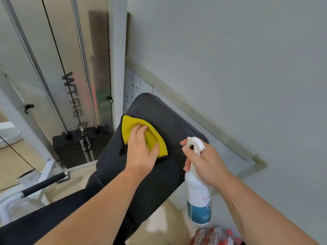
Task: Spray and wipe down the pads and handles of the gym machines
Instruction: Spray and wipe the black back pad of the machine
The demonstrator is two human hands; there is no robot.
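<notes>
A dark padded bench back [169,124] tilts up toward the wall in the middle of the head view. My left hand [141,147] presses a folded yellow cloth [131,123] onto the pad's upper left part, fingers curled over the cloth. To the right, my right hand [203,160] grips the neck of a white spray bottle [198,195] with a blue label. Its white trigger head [194,143] points left over the pad's right edge, and fingers lie on the trigger.
A cable machine with chrome guide rods [85,68] and a black weight stack [74,147] stands at left. A black-gripped handle [44,183] sticks out low at left. A whiteboard [138,85] leans on the grey wall behind the pad. Red-capped bottles [215,236] sit at the bottom.
</notes>
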